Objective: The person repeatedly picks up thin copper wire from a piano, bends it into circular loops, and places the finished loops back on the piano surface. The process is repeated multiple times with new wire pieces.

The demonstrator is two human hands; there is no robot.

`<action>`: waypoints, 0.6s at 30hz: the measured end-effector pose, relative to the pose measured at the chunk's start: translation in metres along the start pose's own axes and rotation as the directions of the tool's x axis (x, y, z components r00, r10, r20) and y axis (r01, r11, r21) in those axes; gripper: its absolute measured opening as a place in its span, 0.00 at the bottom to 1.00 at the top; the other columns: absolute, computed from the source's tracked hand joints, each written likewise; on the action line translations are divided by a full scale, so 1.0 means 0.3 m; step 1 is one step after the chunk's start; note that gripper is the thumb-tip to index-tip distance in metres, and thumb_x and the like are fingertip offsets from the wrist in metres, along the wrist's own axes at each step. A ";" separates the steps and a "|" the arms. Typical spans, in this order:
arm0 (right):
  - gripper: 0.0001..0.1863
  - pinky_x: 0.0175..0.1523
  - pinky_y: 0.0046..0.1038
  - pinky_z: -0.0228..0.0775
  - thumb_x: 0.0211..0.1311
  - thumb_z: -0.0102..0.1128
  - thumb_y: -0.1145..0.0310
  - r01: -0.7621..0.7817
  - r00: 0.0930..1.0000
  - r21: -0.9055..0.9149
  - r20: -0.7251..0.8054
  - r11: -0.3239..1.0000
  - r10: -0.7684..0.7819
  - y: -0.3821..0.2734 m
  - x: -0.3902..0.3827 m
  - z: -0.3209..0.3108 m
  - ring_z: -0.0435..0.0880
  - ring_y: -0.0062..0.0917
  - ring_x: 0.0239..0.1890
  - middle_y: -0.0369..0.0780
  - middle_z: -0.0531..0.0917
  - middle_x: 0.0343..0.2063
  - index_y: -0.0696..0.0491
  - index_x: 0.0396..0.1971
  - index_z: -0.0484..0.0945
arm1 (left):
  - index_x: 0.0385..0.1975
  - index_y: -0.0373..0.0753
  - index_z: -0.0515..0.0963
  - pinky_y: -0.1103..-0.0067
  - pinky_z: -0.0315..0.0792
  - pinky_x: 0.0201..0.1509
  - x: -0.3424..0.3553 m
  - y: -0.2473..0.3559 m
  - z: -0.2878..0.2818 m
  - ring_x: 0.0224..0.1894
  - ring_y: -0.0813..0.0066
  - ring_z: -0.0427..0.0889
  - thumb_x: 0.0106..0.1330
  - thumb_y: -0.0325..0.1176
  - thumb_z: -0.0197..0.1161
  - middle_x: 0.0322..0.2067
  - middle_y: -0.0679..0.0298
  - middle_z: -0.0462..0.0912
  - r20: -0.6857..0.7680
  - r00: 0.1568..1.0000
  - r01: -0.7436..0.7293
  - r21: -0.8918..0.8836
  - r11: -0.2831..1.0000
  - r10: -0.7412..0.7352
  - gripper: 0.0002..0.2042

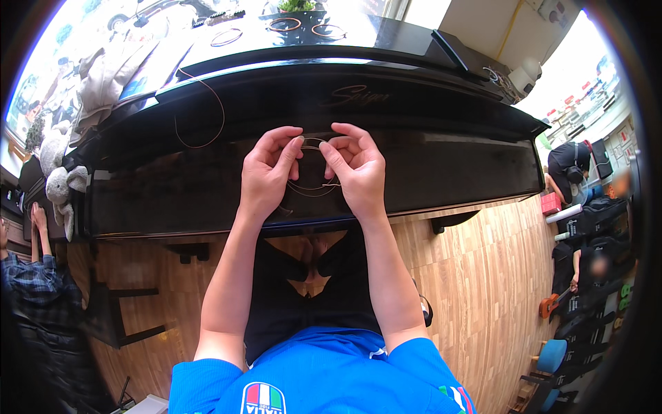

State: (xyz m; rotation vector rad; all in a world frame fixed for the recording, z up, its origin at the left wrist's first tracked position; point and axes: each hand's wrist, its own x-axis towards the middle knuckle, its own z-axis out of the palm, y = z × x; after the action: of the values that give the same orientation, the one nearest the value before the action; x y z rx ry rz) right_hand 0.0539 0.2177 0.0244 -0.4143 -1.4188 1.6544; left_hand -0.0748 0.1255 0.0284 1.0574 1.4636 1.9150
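My left hand [270, 169] and my right hand [357, 169] pinch a thin coiled wire string [309, 195] between thumbs and fingers, held over the closed keyboard lid of a glossy black upright piano [448, 165]. The coil forms uneven loops, with a short end near my right fingers. A loose copper-coloured string [223, 117] hangs in an arc over the piano front to the left. On the piano's bright top lie coiled strings [285, 25].
Grey plush toys [62, 186] and pale cloth [100, 86] sit left, beside a green plant [38, 134]. A person's arms [40, 228] rest far left near a black chair [131, 310]. Right: people [572, 165], a guitar [552, 303], blue stools [552, 355], and wooden floor [476, 290].
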 end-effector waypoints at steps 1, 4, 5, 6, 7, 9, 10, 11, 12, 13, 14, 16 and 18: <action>0.16 0.31 0.15 0.73 0.62 0.66 0.74 0.000 1.000 0.003 0.016 1.000 0.000 0.003 0.001 -0.005 0.79 0.12 0.27 0.35 0.82 0.33 0.59 0.49 0.76 | 0.47 0.34 0.78 0.88 0.67 0.26 0.000 0.003 -0.001 0.23 0.87 0.73 0.71 0.30 0.61 0.29 0.67 0.79 0.007 1.000 0.005 0.013 1.000 -0.005 0.10; 0.11 0.32 0.14 0.71 0.63 0.66 0.73 -0.082 0.997 0.013 0.015 0.997 0.081 0.001 -0.001 -0.020 0.79 0.11 0.28 0.34 0.83 0.31 0.58 0.44 0.80 | 0.46 0.34 0.79 0.89 0.63 0.25 -0.004 0.006 -0.005 0.21 0.88 0.71 0.73 0.33 0.58 0.27 0.68 0.78 0.025 0.999 0.024 0.001 1.000 -0.024 0.10; 0.11 0.32 0.14 0.71 0.63 0.66 0.72 -0.068 0.997 0.007 0.035 0.998 0.068 -0.003 -0.002 -0.017 0.79 0.11 0.29 0.33 0.83 0.30 0.58 0.44 0.80 | 0.45 0.34 0.80 0.90 0.61 0.24 -0.006 0.007 -0.007 0.21 0.89 0.70 0.74 0.34 0.57 0.26 0.69 0.77 0.030 0.999 0.032 -0.012 0.999 -0.031 0.11; 0.10 0.33 0.14 0.70 0.64 0.66 0.72 -0.054 0.997 0.004 0.054 0.999 0.053 -0.009 -0.004 -0.013 0.79 0.11 0.29 0.33 0.83 0.30 0.58 0.43 0.80 | 0.45 0.34 0.80 0.90 0.60 0.23 -0.004 0.012 -0.012 0.19 0.90 0.69 0.74 0.35 0.56 0.25 0.70 0.77 0.050 0.997 0.061 -0.048 0.997 -0.058 0.11; 0.10 0.34 0.13 0.70 0.64 0.66 0.72 -0.039 0.996 0.001 0.075 0.999 0.039 -0.014 -0.005 -0.009 0.79 0.10 0.30 0.33 0.83 0.29 0.58 0.43 0.81 | 0.45 0.34 0.80 0.90 0.59 0.22 -0.003 0.020 -0.021 0.18 0.90 0.67 0.75 0.36 0.55 0.24 0.70 0.76 0.070 0.994 0.090 -0.083 0.992 -0.084 0.12; 0.09 0.36 0.14 0.70 0.64 0.65 0.72 -0.058 0.995 -0.047 0.083 0.997 0.062 -0.024 -0.010 -0.013 0.79 0.11 0.31 0.33 0.84 0.30 0.57 0.43 0.81 | 0.45 0.35 0.80 0.90 0.58 0.20 -0.002 0.030 -0.031 0.17 0.91 0.66 0.75 0.37 0.55 0.22 0.71 0.75 0.102 0.987 0.134 -0.108 0.985 -0.123 0.13; 0.09 0.37 0.14 0.70 0.64 0.65 0.72 -0.068 0.994 -0.070 0.087 0.995 0.074 -0.029 -0.011 -0.013 0.80 0.11 0.32 0.33 0.84 0.30 0.57 0.43 0.81 | 0.44 0.35 0.81 0.90 0.58 0.19 -0.004 0.031 -0.036 0.17 0.91 0.66 0.75 0.38 0.56 0.22 0.71 0.75 0.113 0.984 0.149 -0.098 0.984 -0.138 0.13; 0.09 0.38 0.14 0.70 0.64 0.65 0.72 -0.073 0.994 -0.069 0.081 0.995 0.078 -0.026 -0.010 -0.014 0.80 0.11 0.32 0.33 0.84 0.30 0.57 0.42 0.81 | 0.44 0.35 0.81 0.89 0.58 0.19 -0.006 0.033 -0.041 0.17 0.92 0.67 0.74 0.38 0.56 0.21 0.72 0.75 0.123 0.981 0.164 -0.088 0.983 -0.153 0.13; 0.09 0.38 0.14 0.70 0.64 0.65 0.72 -0.077 0.994 -0.069 0.073 0.995 0.082 -0.020 -0.009 -0.018 0.80 0.11 0.33 0.33 0.84 0.30 0.57 0.42 0.81 | 0.44 0.35 0.81 0.89 0.58 0.18 -0.007 0.035 -0.040 0.18 0.92 0.67 0.74 0.38 0.57 0.21 0.72 0.75 0.138 0.977 0.172 -0.055 0.984 -0.163 0.13; 0.08 0.39 0.14 0.70 0.64 0.65 0.72 -0.081 0.994 -0.070 0.065 0.994 0.086 -0.016 -0.008 -0.019 0.80 0.11 0.33 0.33 0.84 0.30 0.57 0.42 0.82 | 0.44 0.36 0.81 0.89 0.58 0.18 -0.009 0.037 -0.035 0.18 0.92 0.67 0.73 0.39 0.58 0.21 0.72 0.75 0.151 0.973 0.179 -0.022 0.984 -0.174 0.12; 0.08 0.39 0.14 0.70 0.64 0.65 0.72 -0.075 0.995 -0.073 0.060 0.995 0.079 -0.017 -0.009 -0.016 0.80 0.11 0.33 0.33 0.84 0.30 0.57 0.41 0.82 | 0.44 0.36 0.81 0.89 0.58 0.18 -0.011 0.037 -0.029 0.18 0.93 0.67 0.73 0.39 0.58 0.20 0.73 0.75 0.165 0.969 0.186 0.011 0.983 -0.185 0.12; 0.08 0.39 0.14 0.70 0.65 0.65 0.72 -0.064 0.996 -0.078 0.051 0.995 0.068 -0.017 -0.012 -0.008 0.80 0.11 0.33 0.33 0.84 0.31 0.57 0.41 0.82 | 0.44 0.37 0.82 0.90 0.60 0.18 -0.017 0.032 -0.018 0.19 0.92 0.68 0.72 0.39 0.60 0.20 0.73 0.75 0.164 0.973 0.156 0.048 0.987 -0.162 0.12; 0.08 0.36 0.13 0.69 0.65 0.64 0.71 -0.064 0.998 -0.052 0.011 0.997 0.065 -0.013 -0.009 -0.012 0.79 0.10 0.32 0.33 0.84 0.30 0.57 0.41 0.82 | 0.43 0.37 0.82 0.90 0.61 0.19 -0.023 0.045 -0.002 0.19 0.92 0.69 0.72 0.38 0.60 0.20 0.74 0.76 0.163 0.973 0.151 0.078 0.985 -0.162 0.11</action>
State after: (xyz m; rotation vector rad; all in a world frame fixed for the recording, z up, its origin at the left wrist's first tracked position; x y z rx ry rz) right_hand 0.0596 0.2174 0.0262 -0.4841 -1.4735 1.6775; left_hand -0.0705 0.1159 0.0393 1.0707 1.4756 1.6375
